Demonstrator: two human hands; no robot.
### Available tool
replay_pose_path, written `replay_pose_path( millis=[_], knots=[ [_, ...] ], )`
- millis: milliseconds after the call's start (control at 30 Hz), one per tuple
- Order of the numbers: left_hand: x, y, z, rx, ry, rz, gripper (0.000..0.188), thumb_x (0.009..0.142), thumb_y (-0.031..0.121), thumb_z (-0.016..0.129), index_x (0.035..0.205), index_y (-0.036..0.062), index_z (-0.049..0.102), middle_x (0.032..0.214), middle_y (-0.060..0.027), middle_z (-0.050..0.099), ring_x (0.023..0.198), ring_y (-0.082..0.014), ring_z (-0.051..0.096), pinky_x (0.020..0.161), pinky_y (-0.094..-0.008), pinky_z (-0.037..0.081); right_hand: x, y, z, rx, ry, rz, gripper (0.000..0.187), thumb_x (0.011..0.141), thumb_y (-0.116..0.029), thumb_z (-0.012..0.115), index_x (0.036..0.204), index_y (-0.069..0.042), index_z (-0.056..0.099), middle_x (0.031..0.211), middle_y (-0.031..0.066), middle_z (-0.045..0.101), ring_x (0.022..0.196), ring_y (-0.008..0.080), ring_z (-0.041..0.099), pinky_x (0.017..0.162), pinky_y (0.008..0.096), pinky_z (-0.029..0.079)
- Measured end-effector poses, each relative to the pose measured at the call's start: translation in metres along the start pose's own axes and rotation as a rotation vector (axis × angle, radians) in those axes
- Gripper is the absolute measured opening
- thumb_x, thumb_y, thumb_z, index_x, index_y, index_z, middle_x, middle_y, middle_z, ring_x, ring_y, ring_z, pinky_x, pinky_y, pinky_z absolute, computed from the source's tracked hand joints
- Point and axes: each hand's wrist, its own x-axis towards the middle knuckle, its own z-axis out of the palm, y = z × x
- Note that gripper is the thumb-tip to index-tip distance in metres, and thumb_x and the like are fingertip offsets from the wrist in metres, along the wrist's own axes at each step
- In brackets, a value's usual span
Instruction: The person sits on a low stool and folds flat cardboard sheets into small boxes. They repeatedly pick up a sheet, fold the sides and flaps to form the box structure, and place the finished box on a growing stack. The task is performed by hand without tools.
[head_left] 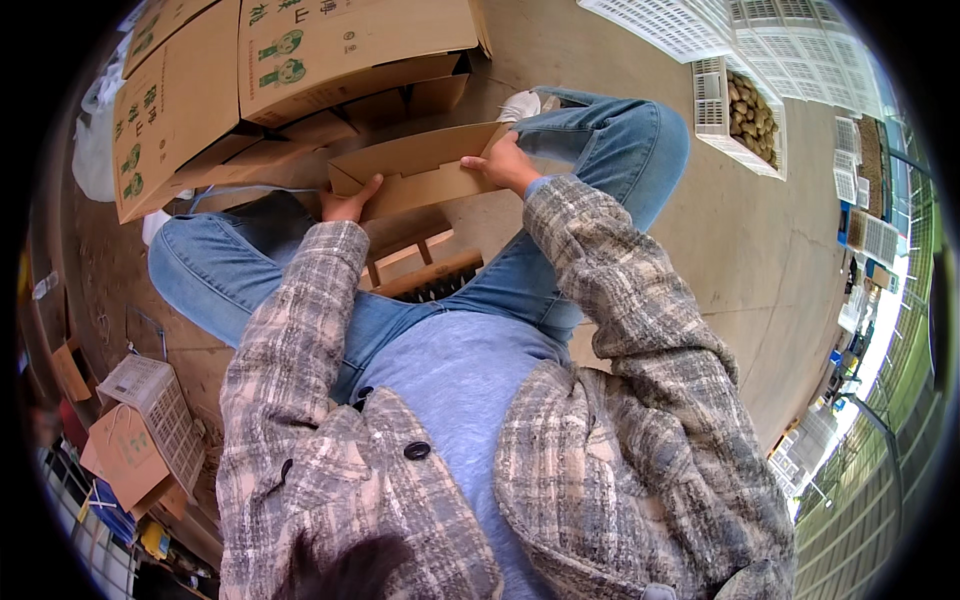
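Observation:
Between my knees I hold a brown cardboard box (400, 188), with its long panel and a raised flap facing me. My left hand (347, 204) grips its left end, thumb on the near side and the other fingers mostly hidden. My right hand (508, 165) grips the right end, its thumb lying along the top edge and its fingers behind the cardboard. Below the box, between my thighs, part of a wooden slatted frame (425, 270) shows, with a dark bumpy surface beside it. How deep the box is I cannot tell.
Large brown cartons (360, 50) with green printing lie stacked ahead on the left, flaps hanging open. At the far right a white crate (712, 105) holds brown roundish produce (752, 118), beside more stacked white crates (800, 50). Another crate (165, 400) and a carton (125, 450) stand at the lower left.

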Motion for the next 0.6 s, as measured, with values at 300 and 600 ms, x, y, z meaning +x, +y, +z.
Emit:
replay_pose_path(
  millis=[300,600],
  knots=[
    [-0.112,0.150,0.005,1.212,-0.050,0.663,0.147,0.047,0.055,0.095,0.160,0.0158,0.009,0.159,-0.0176,0.024,0.149,-0.0369,0.022,0.119,-0.0633,0.016,-0.008,0.001,-0.002,-0.203,0.104,-0.232,0.136,0.053,-0.038,0.100,0.139,0.016,0.010,0.125,0.0356,0.058,0.119,0.0443,0.061,0.102,0.0413,0.049],
    [-0.092,0.149,0.013,1.302,-0.162,0.730,0.133,0.049,0.029,0.092,0.159,0.0196,0.016,0.149,-0.0174,0.032,0.142,-0.0384,0.029,0.117,-0.0677,0.014,-0.005,0.004,-0.009,-0.057,0.019,-0.262,0.119,0.057,-0.032,0.099,0.134,0.015,0.021,0.121,0.0352,0.060,0.116,0.0439,0.062,0.099,0.0412,0.051]
  ],
)
